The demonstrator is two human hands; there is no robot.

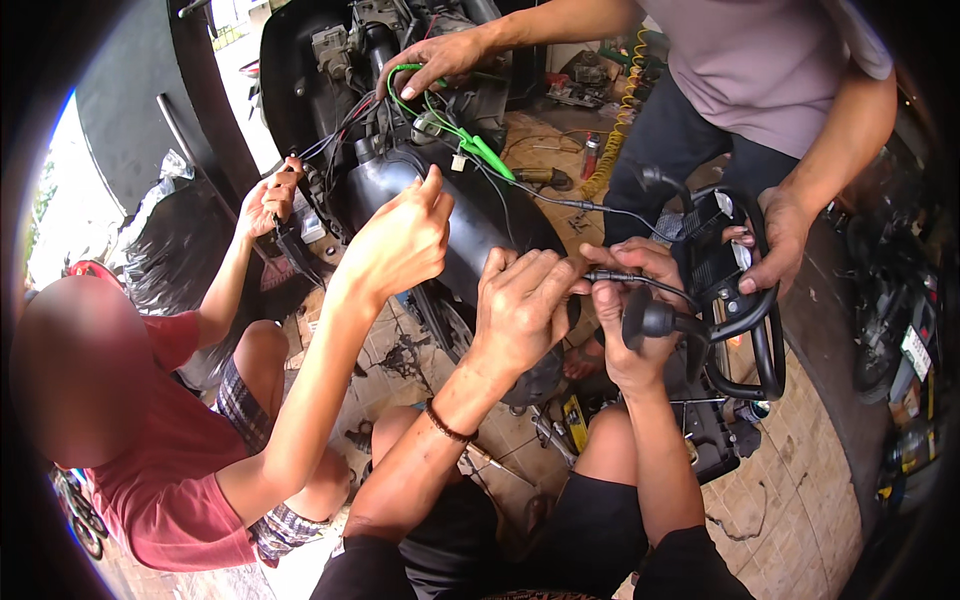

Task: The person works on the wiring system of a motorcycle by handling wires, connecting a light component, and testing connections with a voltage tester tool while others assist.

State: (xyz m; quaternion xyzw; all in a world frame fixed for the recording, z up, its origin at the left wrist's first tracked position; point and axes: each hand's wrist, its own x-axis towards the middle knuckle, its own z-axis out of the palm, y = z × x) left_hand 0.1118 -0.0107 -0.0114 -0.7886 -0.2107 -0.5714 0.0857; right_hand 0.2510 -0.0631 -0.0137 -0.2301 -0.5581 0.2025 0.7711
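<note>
The left hand (525, 305) was curled, knuckles up, just beside the right hand (640, 335), whose fingers bent inward; both forearms (415, 475) slanted toward each other.

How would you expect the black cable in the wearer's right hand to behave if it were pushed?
The cable would probably flex rather than push straight, since its thin length curves away from the right hand. Its thicker, straight end is likely stiffer. Being slim, it looks light.

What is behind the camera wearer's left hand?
Beyond the left hand, part of a glossy black fender shows. Whatever lies directly behind the hand is covered, and anything inside its curled fingers is hidden.
</note>
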